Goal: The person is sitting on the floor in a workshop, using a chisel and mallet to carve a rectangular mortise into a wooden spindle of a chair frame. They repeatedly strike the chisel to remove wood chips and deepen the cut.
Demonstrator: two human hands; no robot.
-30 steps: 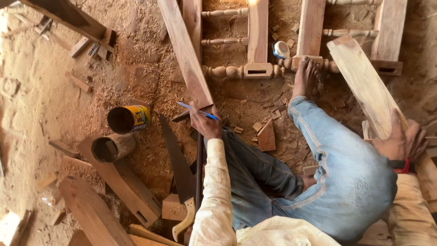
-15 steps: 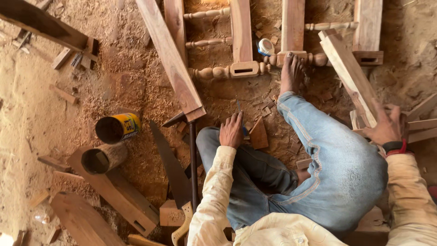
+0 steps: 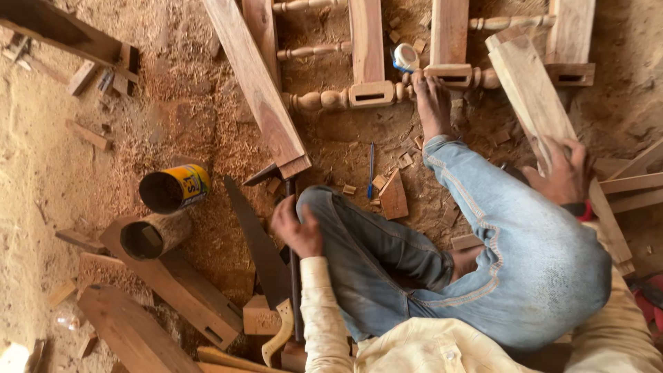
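Note:
My left hand (image 3: pixel 297 228) is by my bent left knee, its fingers over a dark metal bar (image 3: pixel 295 290) that lies on the sawdust floor; whether it grips the bar I cannot tell. A handsaw (image 3: pixel 259 252) with a pale handle lies just left of the bar. A blue pen (image 3: pixel 371 169) lies on the floor beyond my knee, next to a small wedge of wood (image 3: pixel 395 197). My right hand (image 3: pixel 563 173) clasps a long wooden plank (image 3: pixel 528 90) that slants across my right leg.
A second long plank (image 3: pixel 259 83) slants down toward the bar. Turned spindles and mortised rails (image 3: pixel 369 93) lie ahead under my bare foot (image 3: pixel 431 103). Two open cans (image 3: pixel 173 188) lie to the left, with wood blocks and offcuts (image 3: pixel 176 287) around.
My left hand held the blue pen by the slanted plank; the pen now lies on the floor and the hand has moved back to the dark bar. The view shifted.

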